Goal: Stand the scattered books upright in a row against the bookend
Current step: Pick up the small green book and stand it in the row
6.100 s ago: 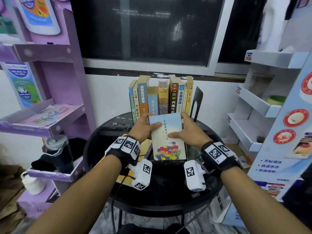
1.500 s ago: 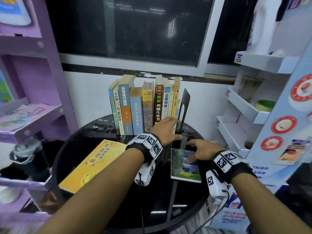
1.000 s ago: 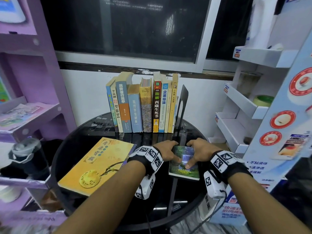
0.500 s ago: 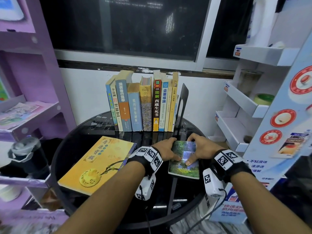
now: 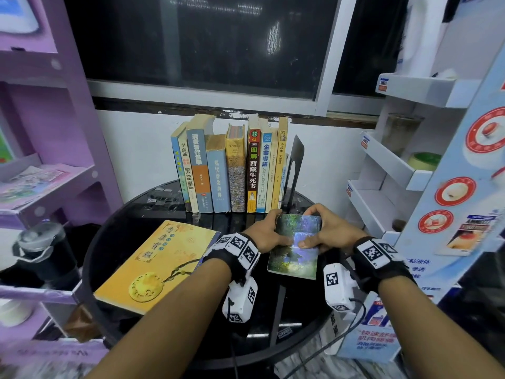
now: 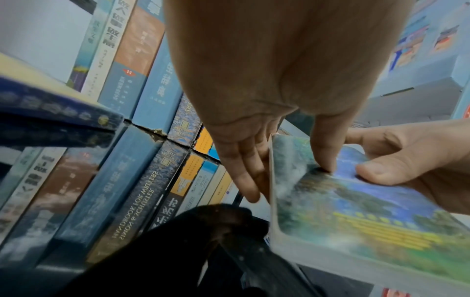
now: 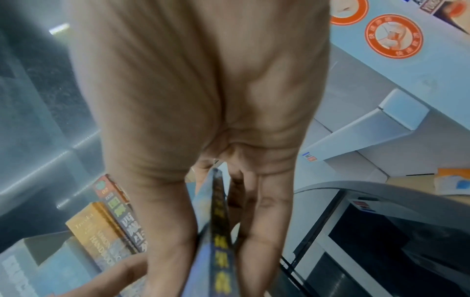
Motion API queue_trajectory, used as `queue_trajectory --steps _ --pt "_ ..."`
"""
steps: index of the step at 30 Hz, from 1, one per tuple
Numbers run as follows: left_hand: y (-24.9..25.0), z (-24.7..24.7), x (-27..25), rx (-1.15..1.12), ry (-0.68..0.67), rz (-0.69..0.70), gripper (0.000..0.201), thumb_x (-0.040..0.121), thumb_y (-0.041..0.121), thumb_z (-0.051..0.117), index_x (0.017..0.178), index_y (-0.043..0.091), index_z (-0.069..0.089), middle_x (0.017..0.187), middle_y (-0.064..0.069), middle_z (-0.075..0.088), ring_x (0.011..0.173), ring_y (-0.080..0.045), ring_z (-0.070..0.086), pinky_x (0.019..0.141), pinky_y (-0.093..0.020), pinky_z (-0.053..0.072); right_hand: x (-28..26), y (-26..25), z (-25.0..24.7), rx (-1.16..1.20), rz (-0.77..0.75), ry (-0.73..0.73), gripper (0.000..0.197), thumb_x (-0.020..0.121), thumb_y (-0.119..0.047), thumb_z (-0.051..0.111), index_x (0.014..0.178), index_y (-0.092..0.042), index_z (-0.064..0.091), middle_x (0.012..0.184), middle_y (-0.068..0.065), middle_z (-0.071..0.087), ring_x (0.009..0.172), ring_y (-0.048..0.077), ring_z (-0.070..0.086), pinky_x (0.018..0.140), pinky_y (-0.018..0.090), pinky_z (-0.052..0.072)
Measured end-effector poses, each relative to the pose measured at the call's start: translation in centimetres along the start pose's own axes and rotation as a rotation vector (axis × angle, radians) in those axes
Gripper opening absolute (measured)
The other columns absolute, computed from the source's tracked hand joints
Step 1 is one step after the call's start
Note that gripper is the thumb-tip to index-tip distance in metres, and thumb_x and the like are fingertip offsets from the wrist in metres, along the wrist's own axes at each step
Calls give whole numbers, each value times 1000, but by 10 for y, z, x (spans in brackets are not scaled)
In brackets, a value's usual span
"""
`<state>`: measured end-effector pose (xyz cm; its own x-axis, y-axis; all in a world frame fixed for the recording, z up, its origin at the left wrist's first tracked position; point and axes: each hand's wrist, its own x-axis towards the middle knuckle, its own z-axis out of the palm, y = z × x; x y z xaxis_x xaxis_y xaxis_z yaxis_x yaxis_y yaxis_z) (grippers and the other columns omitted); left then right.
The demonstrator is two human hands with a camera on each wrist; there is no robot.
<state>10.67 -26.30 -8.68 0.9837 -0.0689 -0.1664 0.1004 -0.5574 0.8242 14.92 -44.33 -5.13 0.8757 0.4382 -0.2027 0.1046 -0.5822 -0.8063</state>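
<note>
A small book with a waterfall cover [image 5: 293, 250] is held between both hands over the black round table [image 5: 131, 222], its far end toward the row. My left hand [image 5: 266, 232] grips its left edge, thumb on the cover [image 6: 323, 152] and fingers underneath. My right hand [image 5: 328, 231] grips the right edge, the spine [image 7: 218, 231] pinched between thumb and fingers. Just beyond, several books [image 5: 235, 170] stand upright against the black bookend [image 5: 296, 162]. A large yellow book [image 5: 158, 263] lies flat at the left.
A purple shelf unit [image 5: 54, 170] stands left of the table, with a black bottle [image 5: 41, 250] below it. A white display rack [image 5: 390, 170] stands close on the right. A dark blue book [image 6: 50, 106] lies under the yellow one.
Both hands went from pressing on the flat waterfall book to gripping its edges. The book has moved slightly toward the row with its far end raised.
</note>
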Motion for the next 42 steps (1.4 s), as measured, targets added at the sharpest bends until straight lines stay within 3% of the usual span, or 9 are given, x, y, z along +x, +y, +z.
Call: queue_trajectory --steps 4,10,14,20,25,30,34,38,42 --pt "2 -6 1 -148 42 29 86 87 15 69 152 17 12 135 -18 49 115 -26 53 90 -28 42 0 -9 2 68 -42 30 55 72 5 80 108 -13 42 99 11 62 78 27 69 61 48 60" --pt "4 -18 2 -322 95 59 67 85 1 67 141 13 31 94 -3 57 79 -17 61 70 -33 57 -2 -26 -2 281 42 -1 25 93 -1 60 108 -11 43 92 20 67 61 25 71 57 40 61" --pt "9 -25 2 -339 118 99 58 87 -3 63 136 16 37 96 0 51 76 -16 61 58 -28 59 -6 -34 -4 322 29 -87 22 93 6 54 105 -13 51 94 19 71 76 33 72 68 42 62" --pt "15 -30 6 -340 173 137 55 88 -2 62 135 16 41 108 -2 51 85 -19 61 68 -31 59 -8 -44 -3 295 -58 -41 31 93 6 56 118 -12 52 105 21 71 76 30 74 67 37 62" --pt "27 -43 16 -140 332 241 57 87 16 68 139 18 42 130 -2 56 116 -17 51 105 -37 41 -4 -50 -7 111 -83 129 29 91 0 61 107 -23 53 88 14 72 67 29 73 63 32 62" --pt "48 -63 24 -59 514 377 52 88 16 67 136 17 48 136 0 53 127 -15 47 111 -36 35 5 -52 -10 -100 -115 292 29 88 1 59 102 -24 56 82 5 68 60 24 71 55 28 60" --pt "62 -75 31 77 632 467 49 88 19 66 134 19 50 139 0 51 130 -16 44 112 -36 33 17 -52 -8 -219 -140 383 31 85 -2 53 108 -22 59 97 10 69 73 26 70 63 34 61" --pt "75 -84 41 294 716 550 50 88 23 64 135 18 51 139 -1 50 130 -18 43 110 -34 32 29 -51 -6 -329 -114 444 29 90 -9 52 114 -23 57 95 5 63 79 23 56 63 21 40" --pt "85 -96 55 470 762 627 52 85 29 65 134 21 50 138 1 52 132 -18 42 114 -38 27 45 -51 -1 -301 -141 484 34 89 -7 52 121 -19 58 104 16 65 89 31 59 76 26 42"
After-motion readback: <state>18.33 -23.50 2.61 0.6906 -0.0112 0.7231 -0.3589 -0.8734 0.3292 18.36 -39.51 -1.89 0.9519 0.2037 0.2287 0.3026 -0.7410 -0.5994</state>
